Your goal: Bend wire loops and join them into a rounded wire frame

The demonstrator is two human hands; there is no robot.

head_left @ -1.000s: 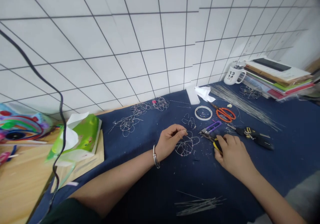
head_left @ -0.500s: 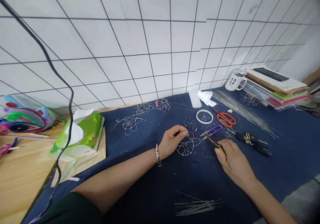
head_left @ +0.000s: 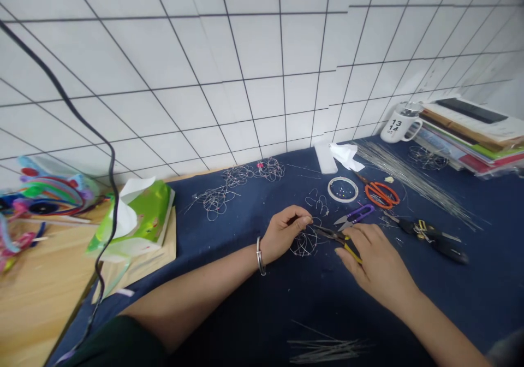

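Note:
My left hand (head_left: 286,229) pinches a bent wire piece (head_left: 305,243), a round openwork of thin loops that hangs down toward the dark blue cloth. In my right hand (head_left: 374,260) are pliers with yellow handles (head_left: 352,249), gripped in a closed fist. Their dark jaws point left and reach the wire close to my left fingertips; whether they bite on it I cannot tell. Just beyond the pliers lie small purple-handled snips (head_left: 355,216). Some loose curved wire bits (head_left: 317,202) rest behind my left hand.
Behind the hands are a white ring dish (head_left: 343,190) with small beads, orange-handled scissors (head_left: 381,194) and black-handled tools (head_left: 429,238). Long straight wires (head_left: 409,178) lie at right, short wires (head_left: 327,350) in front. Finished-looking wire tangles (head_left: 215,200) and a green tissue pack (head_left: 149,214) are left.
The pliers in my right hand have moved left, their jaws now at the wire by my left fingers. My left hand still pinches the wire piece. The view has shifted slightly.

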